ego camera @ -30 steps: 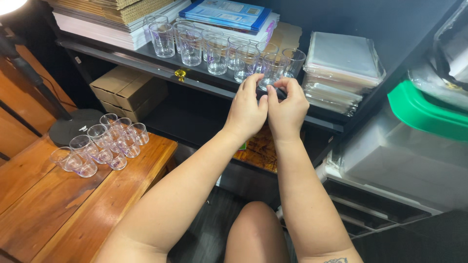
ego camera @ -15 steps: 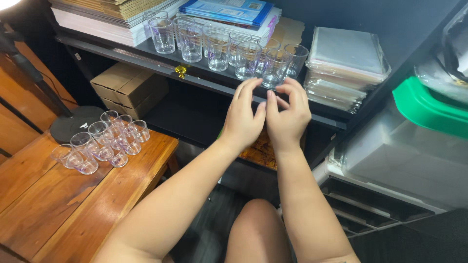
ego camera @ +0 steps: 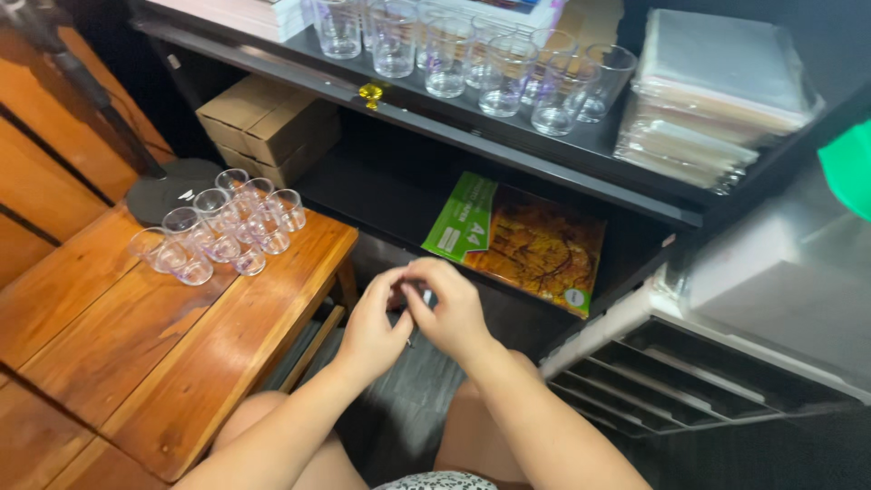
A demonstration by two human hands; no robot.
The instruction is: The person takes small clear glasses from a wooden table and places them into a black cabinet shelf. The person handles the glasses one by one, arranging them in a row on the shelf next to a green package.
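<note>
Meeting above the knees, the left hand and right hand bring their fingers pressed together, pinching something small (too tiny to identify). Glasses cluster on the desk; more stand on the shelf.

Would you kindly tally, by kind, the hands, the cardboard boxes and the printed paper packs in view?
Hands: 2, the left hand and the right hand, fingertips together
Cardboard boxes: 2, as far as shows, side by side under the shelf
Green and orange paper pack: 1
Total: 5
</note>
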